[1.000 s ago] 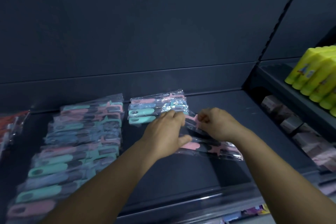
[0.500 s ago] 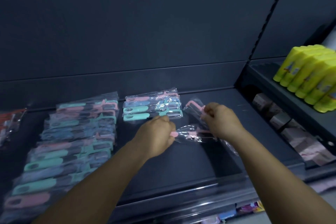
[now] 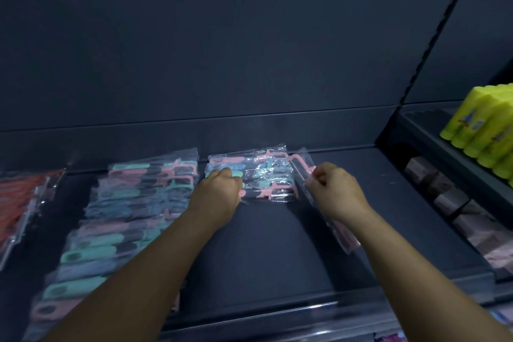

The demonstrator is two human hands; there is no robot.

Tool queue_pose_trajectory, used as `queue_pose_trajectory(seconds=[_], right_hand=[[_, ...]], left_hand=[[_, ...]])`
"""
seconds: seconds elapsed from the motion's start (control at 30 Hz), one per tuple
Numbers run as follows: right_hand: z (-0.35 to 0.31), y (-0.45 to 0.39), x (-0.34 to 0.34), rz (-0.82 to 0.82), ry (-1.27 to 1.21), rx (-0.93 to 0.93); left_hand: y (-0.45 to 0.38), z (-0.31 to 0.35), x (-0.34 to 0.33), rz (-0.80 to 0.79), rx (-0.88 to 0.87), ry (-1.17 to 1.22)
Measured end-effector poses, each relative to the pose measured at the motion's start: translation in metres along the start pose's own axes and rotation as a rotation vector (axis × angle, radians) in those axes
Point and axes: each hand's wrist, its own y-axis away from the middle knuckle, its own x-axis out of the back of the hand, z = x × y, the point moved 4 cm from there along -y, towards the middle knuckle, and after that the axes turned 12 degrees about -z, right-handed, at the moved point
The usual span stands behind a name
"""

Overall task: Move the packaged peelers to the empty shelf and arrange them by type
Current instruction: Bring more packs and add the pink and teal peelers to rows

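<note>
Placing step under way on the shelf: right hand at 1 o'clock clamped on spare pink packets; left hand at 11 o'clock curled on a pink peeler at the second row's near edge. Next, release squarely, then feed another packet

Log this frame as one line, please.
stage: arranging | left hand: grips pink peeler packet at small stack | right hand: holds spare packets | shelf
</note>
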Motion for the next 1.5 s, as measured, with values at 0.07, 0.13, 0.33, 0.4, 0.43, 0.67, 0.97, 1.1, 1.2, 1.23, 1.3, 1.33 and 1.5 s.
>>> queue_pose_trajectory(seconds=[0.07, 0.13, 0.33, 0.4, 0.43, 0.67, 0.97, 1.1, 1.2, 1.23, 1.3, 1.33, 1.5], right_hand=[[-0.003, 0.000, -0.001, -0.004, -0.030, 0.004], [-0.006, -0.002, -0.001, 0.000, -0.085, -0.009], [-0.029, -0.001, -0.007, -0.113, -0.111, 0.140], [-0.034, -0.001, -0.012, -0.161, -0.135, 0.183], [-0.036, -0.001, -0.013, -0.157, -0.203, 0.200], [-0.057, 0.002, -0.011, -0.176, -1.070, 0.203], [-0.042, 0.003, -0.001, -0.195, -1.203, 0.019], [-0.029, 0.001, -0.005, -0.151, -1.050, -0.098], [-0.017, -0.005, -0.018, -0.129, -0.795, -0.101], [-0.013, -0.006, -0.023, -0.135, -0.725, -0.103], [-0.008, -0.006, -0.030, -0.123, -0.566, -0.093], [-0.006, -0.006, -0.033, -0.103, -0.477, -0.077], [-0.009, -0.004, -0.040, -0.022, -0.197, 0.011]], left_hand=[[0.000, 0.000, -0.001, -0.004, 0.005, 0.006], [0.003, 0.006, 0.004, 0.055, -0.018, 0.080], [0.022, 0.041, 0.044, 0.328, -0.306, 0.047], [0.022, 0.045, 0.047, 0.324, -0.315, 0.042], [0.021, 0.043, 0.046, 0.323, -0.267, 0.152], [0.022, 0.044, 0.014, -0.110, -0.175, 0.921], [0.024, 0.011, 0.026, 0.193, -0.077, 0.094], [0.029, 0.008, 0.020, 0.389, -0.169, -0.138], [0.031, 0.009, 0.009, 0.420, -0.186, -0.162], [0.032, 0.010, 0.007, 0.393, -0.184, -0.146], [0.031, 0.009, 0.000, 0.337, -0.160, -0.115], [0.030, 0.008, -0.003, 0.320, -0.160, -0.105], [0.029, 0.003, -0.013, 0.231, -0.163, -0.048]])
